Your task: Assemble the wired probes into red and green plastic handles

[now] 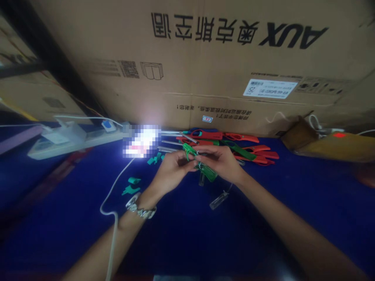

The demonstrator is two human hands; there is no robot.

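Both hands meet over the blue table around a green utility lighter casing (208,172) with a thin white wire at its middle. My left hand (174,169), with a metal watch on the wrist, pinches the casing near its trigger loop. My right hand (224,162) is closed on it from the other side, with fingertips at the wire; the exact grip is partly hidden. A clear plastic lighter tank (219,200) lies on the cloth below my right hand. Several teal trigger pieces (131,189) lie left of my left hand.
Behind the hands lie red lighter casings (241,137) and metal tubes (171,143). A white power strip (76,138) with plugs is at the left, beside a bright blurred patch with a white cable (115,212). A large cardboard box (187,78) walls the back. An opened brown carton (325,146) stands right.
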